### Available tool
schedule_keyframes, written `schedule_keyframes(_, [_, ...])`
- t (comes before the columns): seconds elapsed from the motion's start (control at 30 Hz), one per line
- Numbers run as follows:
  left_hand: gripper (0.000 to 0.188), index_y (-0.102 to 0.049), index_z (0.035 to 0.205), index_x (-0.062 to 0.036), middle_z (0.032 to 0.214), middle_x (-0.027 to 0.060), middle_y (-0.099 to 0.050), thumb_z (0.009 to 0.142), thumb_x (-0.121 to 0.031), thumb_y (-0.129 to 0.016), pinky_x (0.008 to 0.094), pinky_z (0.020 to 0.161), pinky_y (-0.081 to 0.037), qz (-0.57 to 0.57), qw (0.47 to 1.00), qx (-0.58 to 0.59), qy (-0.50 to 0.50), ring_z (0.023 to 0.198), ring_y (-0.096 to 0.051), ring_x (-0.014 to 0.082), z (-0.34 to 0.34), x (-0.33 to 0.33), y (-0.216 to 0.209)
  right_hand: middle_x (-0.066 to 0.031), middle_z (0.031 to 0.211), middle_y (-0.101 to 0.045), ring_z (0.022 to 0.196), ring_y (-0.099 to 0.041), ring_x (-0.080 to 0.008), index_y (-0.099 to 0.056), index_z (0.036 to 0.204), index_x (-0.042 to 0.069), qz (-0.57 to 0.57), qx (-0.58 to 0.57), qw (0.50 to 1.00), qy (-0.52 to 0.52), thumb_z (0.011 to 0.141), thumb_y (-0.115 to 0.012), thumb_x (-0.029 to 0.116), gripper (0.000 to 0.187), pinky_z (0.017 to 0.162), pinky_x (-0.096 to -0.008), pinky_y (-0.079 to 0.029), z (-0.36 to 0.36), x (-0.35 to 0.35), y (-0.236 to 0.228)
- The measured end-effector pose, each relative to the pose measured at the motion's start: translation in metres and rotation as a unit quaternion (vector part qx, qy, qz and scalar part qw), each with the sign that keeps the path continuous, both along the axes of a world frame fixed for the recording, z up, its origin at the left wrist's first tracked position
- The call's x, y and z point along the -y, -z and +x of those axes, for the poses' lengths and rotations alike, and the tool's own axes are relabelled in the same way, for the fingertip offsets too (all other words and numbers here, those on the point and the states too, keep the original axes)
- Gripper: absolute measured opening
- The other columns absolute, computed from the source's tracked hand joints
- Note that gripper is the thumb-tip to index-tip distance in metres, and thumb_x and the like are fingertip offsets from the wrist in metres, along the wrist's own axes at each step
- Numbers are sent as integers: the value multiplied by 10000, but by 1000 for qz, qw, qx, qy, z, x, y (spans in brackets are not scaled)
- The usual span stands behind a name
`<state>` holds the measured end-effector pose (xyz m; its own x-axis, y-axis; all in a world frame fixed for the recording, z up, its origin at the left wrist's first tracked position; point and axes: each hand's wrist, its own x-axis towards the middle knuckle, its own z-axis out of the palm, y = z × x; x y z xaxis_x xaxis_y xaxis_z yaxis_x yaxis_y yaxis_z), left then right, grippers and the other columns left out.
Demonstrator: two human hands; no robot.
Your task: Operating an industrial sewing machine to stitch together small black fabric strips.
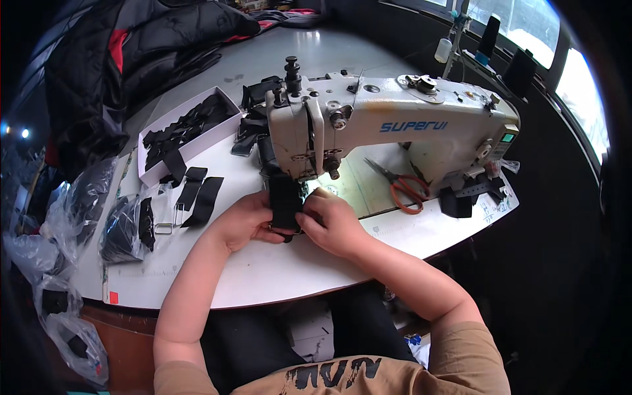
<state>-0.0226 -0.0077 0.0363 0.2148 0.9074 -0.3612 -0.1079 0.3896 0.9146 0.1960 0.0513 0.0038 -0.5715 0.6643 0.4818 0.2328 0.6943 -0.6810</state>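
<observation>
A piece of black webbing strap (286, 203) lies under the head of a white sewing machine (388, 108), its near end toward me. My left hand (247, 220) grips the strap's left edge, with fingers curled beneath it. On the other side my right hand (329, 220) is closed, thumb and fingers pinching the strap's right edge close to the needle area. The machine's lamp lights the bed beside my right hand. The needle and presser foot are mostly hidden behind the strap and the machine head.
Orange-handled scissors (405, 187) lie on the bed to the right. Left of the machine stand a white box (191, 155) of black straps, loose strap pieces, a metal buckle (163, 228) and plastic bags (122, 227). More black scraps (461, 201) lie at right. Thread cones (487, 39) stand behind.
</observation>
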Motion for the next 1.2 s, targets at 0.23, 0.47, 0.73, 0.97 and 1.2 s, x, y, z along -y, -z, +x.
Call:
schedule_keyframes(0.23, [419,-519,1375,-46,1187,125,-699,986,-161,-626,289,769,-628,40,997,-46,38,996,-737,209,8,6,-5,-143,829,-640,696,-630,-271,-670,824,-10,-84,39,996,12,879,-726,204,228,629,-370,-491,2,-1,-3])
schedule_keyframes(0.47, [292,-579,1276,-22,1014,102,-732,1003,-124,-599,257,620,-598,-14,990,-117,76,775,-749,173,2,5,-4,-81,803,-663,719,-632,-147,-673,1006,-15,-139,-40,989,8,880,-768,189,258,649,-304,-503,3,1,-9])
schedule_keyframes(0.73, [217,-615,1185,-1,947,60,-715,1017,-135,-585,258,630,-535,45,993,-105,42,783,-707,160,9,8,4,-46,852,-712,727,-629,-84,-695,1041,-16,-291,-15,957,-12,891,-791,179,265,649,-255,-496,6,-3,-8])
schedule_keyframes(0.97, [219,-649,986,-9,881,138,-695,973,-227,-649,410,727,-515,207,831,-516,-1,816,-686,298,27,6,1,-155,795,-685,695,-670,-289,-738,877,2,-46,106,988,99,854,-777,240,242,649,-394,-512,6,2,-7])
schedule_keyframes(1.2, [190,-678,915,-54,898,109,-697,897,-240,-711,447,775,-531,350,711,-608,-47,873,-668,335,40,2,18,-143,778,-674,738,-673,-335,-728,799,34,-12,169,974,152,836,-762,263,235,663,-438,-518,4,5,-6])
